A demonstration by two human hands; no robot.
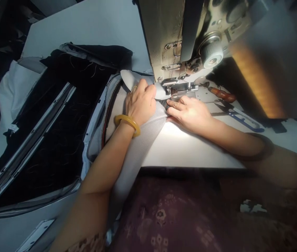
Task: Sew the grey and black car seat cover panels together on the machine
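Note:
My left hand [140, 102], with a yellow bangle on the wrist, lies knuckles-up on a grey mesh fabric [138, 147], its fingers curled and pressing the cloth just left of the presser foot [176, 90]. My right hand [190, 112] rests flat on the same fabric's edge to the right, fingertips pointing at the foot and pinning the cloth down. The sewing machine head [185, 38] rises right behind both hands. The mesh runs from the needle area down off the table's front edge.
A large black and grey padded piece with a zipper [51, 140] covers the table's left side. A brown-handled tool [222, 93] and blue-handled scissors [243, 119] lie right of the machine. The white table [185, 150] shows in front of my right hand.

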